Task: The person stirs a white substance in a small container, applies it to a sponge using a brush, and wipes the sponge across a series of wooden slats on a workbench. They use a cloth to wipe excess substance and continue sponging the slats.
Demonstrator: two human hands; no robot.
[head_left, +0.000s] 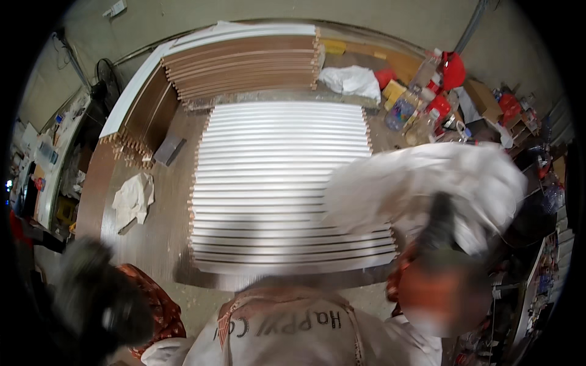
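Note:
A large white cloth, blurred by motion, spreads over the right edge of a row of white slats. These long strips lie side by side on the brown table, their light wooden ends showing. My right hand, in a dark glove, is closed on the cloth at its near side. Just below that hand is a smeared orange and dark round shape that I cannot make out. My dark-gloved left hand is off the table's near left corner, its fingers too smeared to read.
Brown panels with white edges stand stacked at the back and back left. A grey block and a crumpled pale rag lie left of the slats. Bottles and red items clutter the right, beside a white bundle.

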